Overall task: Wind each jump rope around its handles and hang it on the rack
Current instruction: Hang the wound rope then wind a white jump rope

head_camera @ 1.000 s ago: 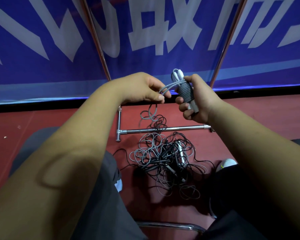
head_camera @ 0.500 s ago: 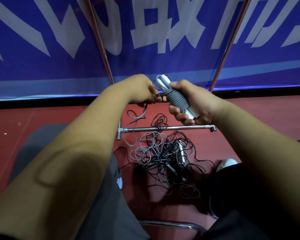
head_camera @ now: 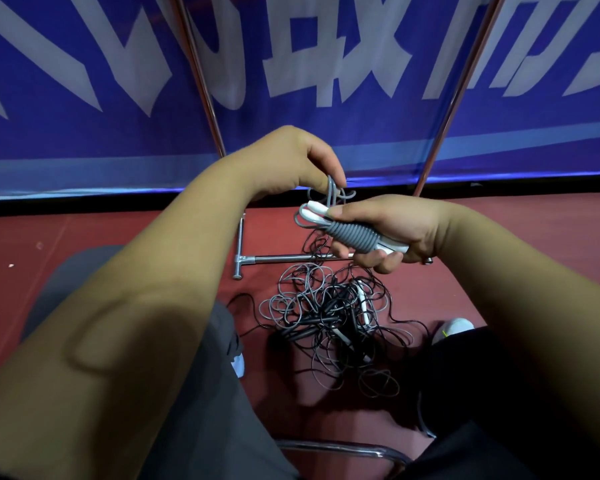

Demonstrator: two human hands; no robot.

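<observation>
Your right hand (head_camera: 392, 230) grips the wound grey jump rope (head_camera: 352, 234) above the rack base (head_camera: 284, 258); your left hand (head_camera: 291, 161) pinches its loose end just above the bundle

Red floor (head_camera: 118, 244), tangled jump ropes (head_camera: 333, 323), metal rack base (head_camera: 278, 259) resting on it

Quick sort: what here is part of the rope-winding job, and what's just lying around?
Job:
left hand pinching the grey cord
right hand gripping the wound handles
tangled rope pile
rack

Lying about:
blue banner
white shoe
chair frame
</observation>
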